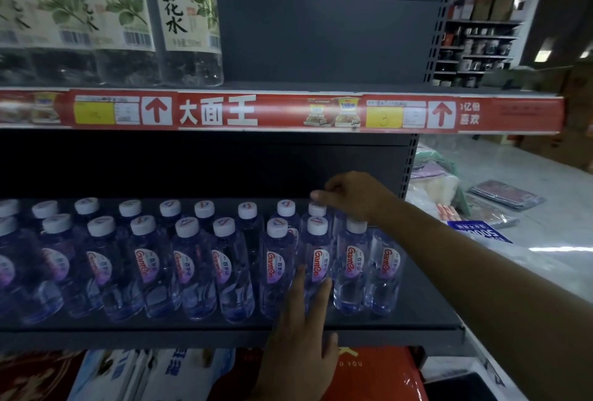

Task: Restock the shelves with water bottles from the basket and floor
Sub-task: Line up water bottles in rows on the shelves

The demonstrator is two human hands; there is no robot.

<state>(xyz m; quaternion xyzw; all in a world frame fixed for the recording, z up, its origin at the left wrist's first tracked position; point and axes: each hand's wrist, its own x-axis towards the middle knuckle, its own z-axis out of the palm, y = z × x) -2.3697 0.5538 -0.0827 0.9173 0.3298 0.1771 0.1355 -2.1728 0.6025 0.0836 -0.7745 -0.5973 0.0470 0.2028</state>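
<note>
On the dark grey metal shelf [224, 323] stand two rows of small clear plastic water bottles with white caps and red-lettered labels [189, 266], all upright, their long axes vertical, filling the shelf from the left edge almost to the right end. The left hand [301, 330] reaches up from below, fingers [300, 285] straight and laid flat against the lower body of a front-row bottle [316, 259] near the right end; it grips nothing. The right hand [353, 198] comes in from the right above the back row, fingers loosely bent, thumb and forefinger at the white cap of a rear bottle [317, 209]; whether they pinch it or only touch it, I cannot tell. That rear bottle sits directly behind the one the left hand steadies, so the right hand is the nearer for any nudge back or straightening. A little bare shelf remains right of the last bottle. Above runs a red price strip [288, 112] under tall clear bottles with leaf-printed labels [189, 15]; to the right, a pale floor [529, 182] with scattered packets.
</note>
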